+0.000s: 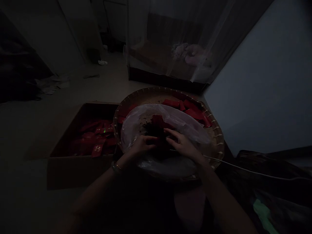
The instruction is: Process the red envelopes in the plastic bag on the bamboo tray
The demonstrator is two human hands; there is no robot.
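Observation:
The picture is very dark. My left hand [143, 144] and my right hand [180, 143] face each other over a clear plastic bag [133, 125] spread on a round woven bamboo tray [220, 139]. Fingers on both hands are bent inward around something dark red, too dim to make out. Just beyond the fingertips lies a heap of dark, loose, leaf-like bits [149, 129]. A small red packet [158, 120] rests at the heap's far side. More red packets [195, 112] lie along the tray's far right rim.
An open cardboard box [80, 162] full of red packets [97, 148] stands left of the tray. A white cable [246, 169] runs off to the right. Behind are a bed with a net [165, 61] and a pale wall [258, 81]. Dark fabric-like items [273, 175] lie at right.

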